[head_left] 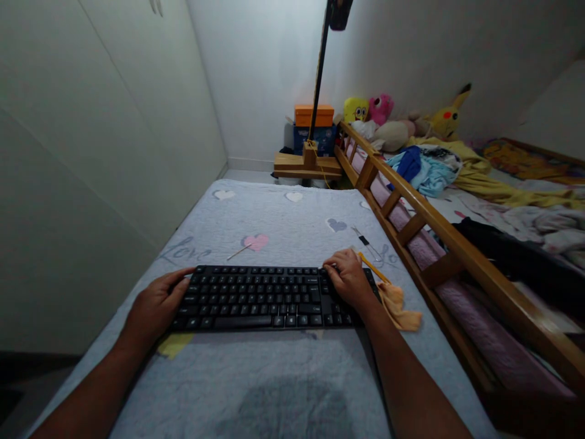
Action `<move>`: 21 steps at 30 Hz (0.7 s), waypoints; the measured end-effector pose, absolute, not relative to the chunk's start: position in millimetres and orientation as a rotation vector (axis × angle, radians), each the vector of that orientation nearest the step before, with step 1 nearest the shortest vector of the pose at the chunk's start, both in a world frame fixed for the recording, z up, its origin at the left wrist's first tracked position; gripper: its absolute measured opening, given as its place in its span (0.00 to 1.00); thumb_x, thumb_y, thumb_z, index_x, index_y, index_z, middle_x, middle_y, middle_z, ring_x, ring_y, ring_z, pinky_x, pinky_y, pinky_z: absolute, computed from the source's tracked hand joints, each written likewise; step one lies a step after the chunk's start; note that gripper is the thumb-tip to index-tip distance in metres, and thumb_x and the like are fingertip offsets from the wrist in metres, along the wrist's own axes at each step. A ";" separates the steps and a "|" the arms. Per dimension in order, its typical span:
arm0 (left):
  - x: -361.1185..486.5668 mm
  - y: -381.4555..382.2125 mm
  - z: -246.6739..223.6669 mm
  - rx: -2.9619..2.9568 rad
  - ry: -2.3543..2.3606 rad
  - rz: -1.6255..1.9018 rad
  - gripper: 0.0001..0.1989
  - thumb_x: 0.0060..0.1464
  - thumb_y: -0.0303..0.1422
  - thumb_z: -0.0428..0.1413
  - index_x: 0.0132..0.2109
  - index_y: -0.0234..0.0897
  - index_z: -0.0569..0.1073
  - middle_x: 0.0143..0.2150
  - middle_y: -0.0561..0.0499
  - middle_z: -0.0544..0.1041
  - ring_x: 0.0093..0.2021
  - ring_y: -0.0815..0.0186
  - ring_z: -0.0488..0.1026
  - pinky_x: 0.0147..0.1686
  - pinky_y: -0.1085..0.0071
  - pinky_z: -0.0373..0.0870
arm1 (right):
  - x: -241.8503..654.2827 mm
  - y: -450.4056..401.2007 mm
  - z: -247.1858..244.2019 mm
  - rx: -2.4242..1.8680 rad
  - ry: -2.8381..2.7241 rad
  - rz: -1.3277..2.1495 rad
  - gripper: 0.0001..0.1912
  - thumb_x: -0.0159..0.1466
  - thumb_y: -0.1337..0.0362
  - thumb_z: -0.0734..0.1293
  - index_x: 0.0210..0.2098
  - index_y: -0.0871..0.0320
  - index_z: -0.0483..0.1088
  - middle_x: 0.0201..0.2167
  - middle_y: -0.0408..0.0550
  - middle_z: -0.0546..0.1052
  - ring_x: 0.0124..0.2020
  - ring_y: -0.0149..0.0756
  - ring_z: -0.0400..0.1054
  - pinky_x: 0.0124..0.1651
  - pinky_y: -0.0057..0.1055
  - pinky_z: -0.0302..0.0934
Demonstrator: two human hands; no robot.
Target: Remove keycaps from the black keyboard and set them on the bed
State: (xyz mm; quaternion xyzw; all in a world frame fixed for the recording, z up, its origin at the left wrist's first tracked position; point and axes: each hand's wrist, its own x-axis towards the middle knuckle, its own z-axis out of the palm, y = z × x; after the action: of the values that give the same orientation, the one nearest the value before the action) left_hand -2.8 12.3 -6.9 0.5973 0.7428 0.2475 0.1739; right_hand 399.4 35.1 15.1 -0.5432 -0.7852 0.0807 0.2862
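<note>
A black keyboard [256, 299] lies across the bed cover in front of me, its long side facing me. My left hand [158, 302] grips its left end, thumb over the top and fingers along the edge. Over the right part, my right hand [350, 277] is closed at the upper edge, covering some keys; its fingertips are partly hidden. Beside the right hand lie a thin yellow stick [375, 268] and a crumpled orange cloth [400, 308]. Beyond the keyboard are a cotton swab [240, 250] and a wire tool with a black middle [365, 242].
A grey-blue cover [283, 225] with hearts lies under everything. The wooden rail [411, 198] of a neighbouring bed runs along the right, with clothes and plush toys behind it. A cabinet [114, 152] stands left. A black pole [320, 73] on a wooden base rises at the back.
</note>
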 end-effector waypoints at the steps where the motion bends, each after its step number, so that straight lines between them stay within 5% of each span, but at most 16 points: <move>1: -3.0 12.3 -7.0 1.700 2.105 0.699 0.27 0.54 0.45 0.45 0.53 0.35 0.75 0.51 0.43 0.78 0.51 0.55 0.74 0.53 0.61 0.67 | 399.7 35.0 15.5 -1.457 -2.097 0.213 0.07 0.63 0.68 0.64 0.31 0.55 0.74 0.32 0.47 0.77 0.41 0.41 0.62 0.50 0.41 0.50; 21: -4.6 12.4 -9.4 1.716 2.091 0.728 0.26 0.55 0.45 0.45 0.53 0.37 0.75 0.51 0.45 0.78 0.51 0.57 0.74 0.54 0.63 0.66 | 399.1 30.5 17.9 -1.423 -2.140 0.236 0.08 0.64 0.68 0.63 0.30 0.55 0.72 0.31 0.46 0.76 0.40 0.40 0.61 0.49 0.41 0.50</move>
State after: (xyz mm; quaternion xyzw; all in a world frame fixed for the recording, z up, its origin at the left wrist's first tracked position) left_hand -4.6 12.4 -9.4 0.6037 0.7357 0.2562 0.1692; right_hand 399.1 30.5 17.9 -0.5297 -0.7969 0.0880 0.2767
